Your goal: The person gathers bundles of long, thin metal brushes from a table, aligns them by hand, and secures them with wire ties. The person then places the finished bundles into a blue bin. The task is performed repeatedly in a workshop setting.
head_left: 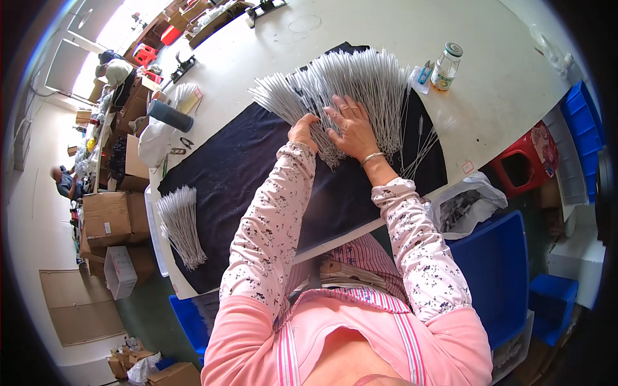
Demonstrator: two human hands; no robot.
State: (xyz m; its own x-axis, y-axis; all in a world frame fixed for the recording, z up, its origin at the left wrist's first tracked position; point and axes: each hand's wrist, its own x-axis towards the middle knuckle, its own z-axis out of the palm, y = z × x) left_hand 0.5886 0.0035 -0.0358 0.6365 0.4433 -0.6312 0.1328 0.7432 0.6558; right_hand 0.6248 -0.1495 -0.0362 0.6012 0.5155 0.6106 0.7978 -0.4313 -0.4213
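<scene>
A broad fanned pile of thin wire brushes (380,83), with whitish bristled ends pointing away and small wire loops toward me, lies on a dark cloth (251,167). At the pile's left part my left hand (302,130) is closed, its fingers curled around some brushes. My right hand (353,130), a bracelet at its wrist, lies with fingers spread on top of the brushes just beside it. A few loose brushes (421,151) rest right of the pile. A smaller bundle of brushes (182,225) lies at the cloth's left end.
A glass jar (447,66) stands on the white table (479,119). Left sit a dark cylinder (170,116) and small pliers (187,143). A plastic bag (467,206), blue bin (492,276) and red stool (528,161) are at right. Cardboard boxes (106,215) and two people are farther left.
</scene>
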